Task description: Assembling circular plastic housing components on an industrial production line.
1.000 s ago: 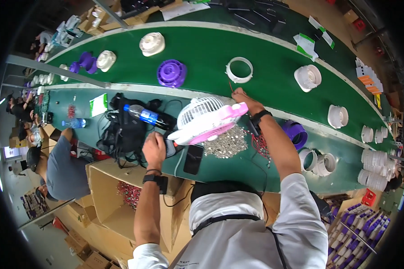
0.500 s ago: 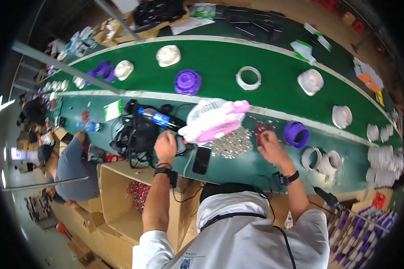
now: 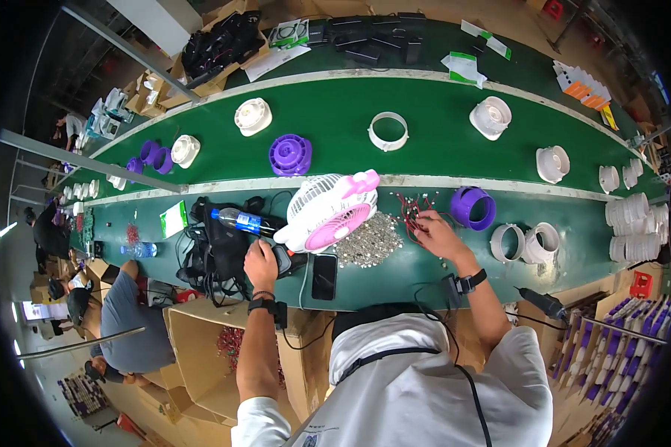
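My left hand [image 3: 261,264] is closed at the edge of a black bag [image 3: 218,249], beside a small grey object [image 3: 282,261]; whatever its fingers hold is hidden. Over a small heap of thin red wires [image 3: 410,211], my right hand [image 3: 435,232] pinches with its fingertips among the strands. Between the hands stands a white and pink fan [image 3: 335,216], tilted. A heap of small silvery metal parts [image 3: 367,242] lies next to it. In front of the fan a black phone [image 3: 324,277] rests flat on the green table.
A bottle with a blue label [image 3: 244,222] lies on the bag. Right of the wires are a purple ring [image 3: 473,208] and white rings [image 3: 540,243]. Fan housings sit along the green belt [image 3: 335,112]. An open carton [image 3: 201,328] with red wires stands left; another person [image 3: 130,320] sits beyond.
The view has swung, so the table's things appear further left and lower. Both hands remain at nearly the same spots, the right one still at the red wires.
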Tool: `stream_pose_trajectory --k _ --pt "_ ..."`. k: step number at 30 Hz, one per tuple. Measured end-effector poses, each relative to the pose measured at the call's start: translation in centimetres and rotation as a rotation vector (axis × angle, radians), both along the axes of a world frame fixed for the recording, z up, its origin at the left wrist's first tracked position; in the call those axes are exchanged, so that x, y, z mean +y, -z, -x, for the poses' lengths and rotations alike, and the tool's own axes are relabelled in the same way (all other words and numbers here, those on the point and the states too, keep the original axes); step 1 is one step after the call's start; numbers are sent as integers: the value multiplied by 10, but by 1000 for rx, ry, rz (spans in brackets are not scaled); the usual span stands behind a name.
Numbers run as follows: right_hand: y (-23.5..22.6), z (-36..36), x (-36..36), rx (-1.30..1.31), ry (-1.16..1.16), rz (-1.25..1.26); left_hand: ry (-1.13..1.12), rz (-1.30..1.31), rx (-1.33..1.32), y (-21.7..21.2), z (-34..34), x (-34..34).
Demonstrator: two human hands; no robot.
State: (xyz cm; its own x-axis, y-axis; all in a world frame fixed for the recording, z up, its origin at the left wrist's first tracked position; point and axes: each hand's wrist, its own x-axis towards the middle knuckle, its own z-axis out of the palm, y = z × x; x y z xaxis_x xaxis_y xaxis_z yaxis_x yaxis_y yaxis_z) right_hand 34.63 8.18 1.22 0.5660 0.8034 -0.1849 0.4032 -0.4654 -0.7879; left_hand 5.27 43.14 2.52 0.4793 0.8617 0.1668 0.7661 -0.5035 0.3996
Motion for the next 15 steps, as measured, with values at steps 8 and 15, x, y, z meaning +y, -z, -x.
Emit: stream_pose_trajectory --k 8,15 --pt "14 -72 84 -229 -46 -102 37 -4 -23 -2 -3 -3" --pt "50 -150 163 -297 -23 101 -2 35 -34 -9 -3 -2"
